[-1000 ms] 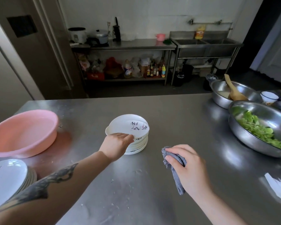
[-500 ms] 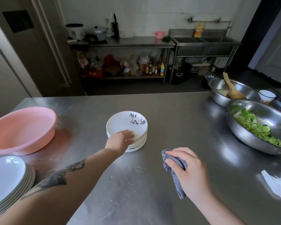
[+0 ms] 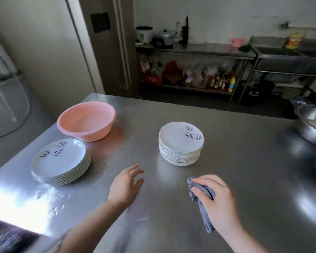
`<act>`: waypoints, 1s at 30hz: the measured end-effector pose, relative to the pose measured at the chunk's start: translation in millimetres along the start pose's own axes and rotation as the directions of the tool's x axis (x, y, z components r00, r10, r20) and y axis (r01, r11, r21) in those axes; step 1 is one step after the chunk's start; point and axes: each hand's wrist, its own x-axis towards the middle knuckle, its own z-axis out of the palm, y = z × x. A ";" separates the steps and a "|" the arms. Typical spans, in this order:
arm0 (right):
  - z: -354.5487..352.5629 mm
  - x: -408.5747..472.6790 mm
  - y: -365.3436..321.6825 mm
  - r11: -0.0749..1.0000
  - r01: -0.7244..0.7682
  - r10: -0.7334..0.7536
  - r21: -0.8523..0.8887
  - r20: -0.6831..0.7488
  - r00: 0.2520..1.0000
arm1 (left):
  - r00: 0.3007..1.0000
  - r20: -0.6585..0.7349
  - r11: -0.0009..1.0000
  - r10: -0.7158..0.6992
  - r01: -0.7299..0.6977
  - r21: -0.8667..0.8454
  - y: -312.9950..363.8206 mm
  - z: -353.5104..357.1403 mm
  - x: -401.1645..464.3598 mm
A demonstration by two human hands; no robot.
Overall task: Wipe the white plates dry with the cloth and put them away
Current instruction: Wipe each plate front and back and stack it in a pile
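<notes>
Plates [image 3: 181, 137] bearing illegible brushed script, cloth [image 3: 202, 198] gripped

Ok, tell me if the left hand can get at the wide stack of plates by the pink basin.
Probably yes. The left hand is open and empty, and only bare table lies between it and the wide stack of plates.

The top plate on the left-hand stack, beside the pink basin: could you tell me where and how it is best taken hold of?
Grip the top plate by its near right rim, coming in low from the right with the open left hand. The rim flares up off the plate below, probably leaving room for fingertips under it and the thumb on top. The right hand holds the cloth.
</notes>
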 end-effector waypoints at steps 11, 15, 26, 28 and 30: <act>125.3 1.7 -51.1 0.972 0.226 -0.232 0.059 0.355 0.906 | 0.845 -0.306 0.883 -0.438 0.469 0.033 -98.5 -108.5 -125.4; 162.3 5.3 -66.3 0.962 0.263 -0.269 0.071 0.399 0.877 | 0.790 -0.378 0.852 -0.483 0.523 0.003 -128.5 -127.3 -125.3; 288.5 29.9 -99.1 0.980 0.200 -0.186 -0.009 0.335 0.924 | 0.812 -0.302 0.850 -0.499 0.527 0.012 -254.9 -162.1 -41.4; 303.9 32.1 -103.5 0.979 0.200 -0.179 -0.037 0.310 0.934 | 0.821 -0.276 0.856 -0.500 0.516 -0.018 -270.9 -166.7 -27.8; 313.3 32.6 -106.6 0.979 0.188 -0.157 -0.080 0.295 0.942 | 0.815 -0.261 0.850 -0.517 0.524 -0.046 -283.0 -171.0 -16.8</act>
